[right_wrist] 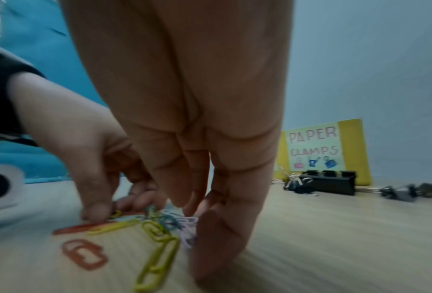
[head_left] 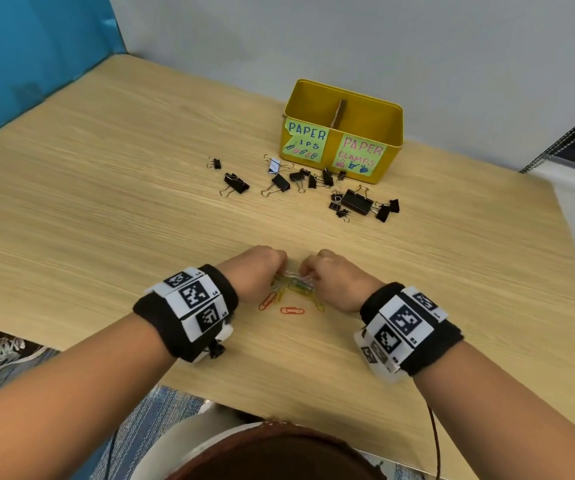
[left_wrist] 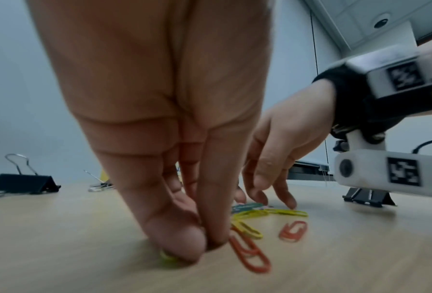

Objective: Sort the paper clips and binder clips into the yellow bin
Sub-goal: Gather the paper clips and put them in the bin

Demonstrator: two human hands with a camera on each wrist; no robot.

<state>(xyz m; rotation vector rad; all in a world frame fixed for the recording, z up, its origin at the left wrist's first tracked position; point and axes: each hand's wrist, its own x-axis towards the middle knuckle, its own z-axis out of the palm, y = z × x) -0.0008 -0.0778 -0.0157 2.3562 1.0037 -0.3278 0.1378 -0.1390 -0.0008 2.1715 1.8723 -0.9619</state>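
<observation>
Several coloured paper clips (head_left: 293,284) lie in a small heap on the wooden table (head_left: 106,220) between my two hands. My left hand (head_left: 272,268) points down, and its thumb and forefinger (left_wrist: 204,245) pinch a yellow clip against the table beside an orange clip (left_wrist: 250,255). My right hand (head_left: 308,271) touches the heap with spread, fairly straight fingers (left_wrist: 289,200), thumb tip on the table (right_wrist: 210,247). Another orange clip (head_left: 292,310) lies apart, nearer to me. Black binder clips (head_left: 357,200) are scattered before the yellow bin (head_left: 393,154), which has a cardboard divider (head_left: 339,112).
The bin's left half is labelled for paper clips (head_left: 305,140), the right for paper clamps (head_left: 358,152). A blue partition (head_left: 19,64) stands at the left and a grey wall behind. The table ends at the right by a metal rack (head_left: 573,133).
</observation>
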